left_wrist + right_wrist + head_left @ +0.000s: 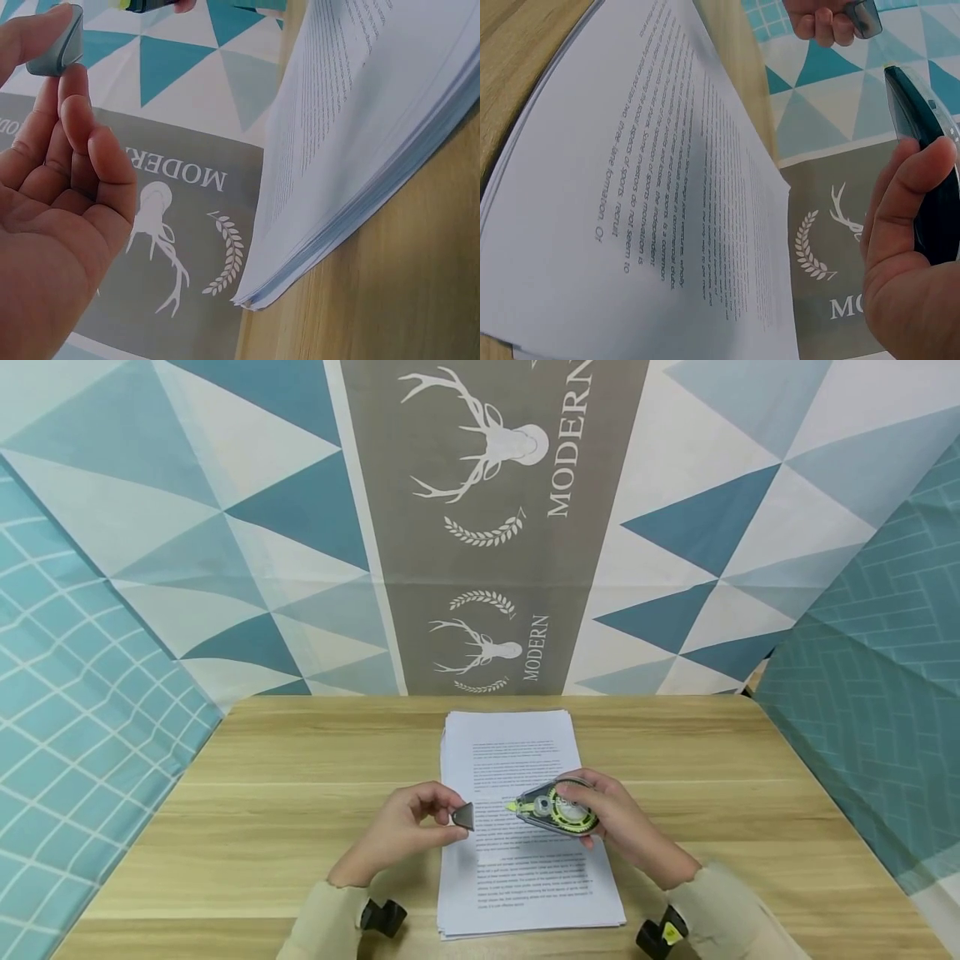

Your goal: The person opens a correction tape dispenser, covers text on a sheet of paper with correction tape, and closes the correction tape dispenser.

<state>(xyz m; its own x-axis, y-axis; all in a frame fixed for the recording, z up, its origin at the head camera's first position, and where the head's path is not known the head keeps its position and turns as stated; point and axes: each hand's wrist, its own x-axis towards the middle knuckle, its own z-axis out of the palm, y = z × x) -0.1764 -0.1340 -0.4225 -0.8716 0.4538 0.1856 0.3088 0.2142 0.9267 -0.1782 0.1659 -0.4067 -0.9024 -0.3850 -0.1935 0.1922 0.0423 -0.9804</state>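
Between thumb and fingertips my left hand (416, 822) pinches a small dark grey cap (462, 816), seen up close as a cap (60, 43) in the left wrist view. My right hand (618, 818) grips a correction tape dispenser (558, 807) with a clear body, black parts and a yellow-green wheel. The dispenser's yellow-green tip is bare and points left toward the cap, with a gap between them. Both hands are over a stack of printed paper (525, 885) lying on the table. In the right wrist view the dispenser (922, 112) shows edge-on.
The wooden table (300, 777) extends to both sides of the paper. A patterned cloth (495, 552) with deer heads and triangles hangs behind its far edge. Tiled-pattern blue cloths (75, 693) flank the left and right. Dark wrist cameras (382, 917) sit on both wrists.
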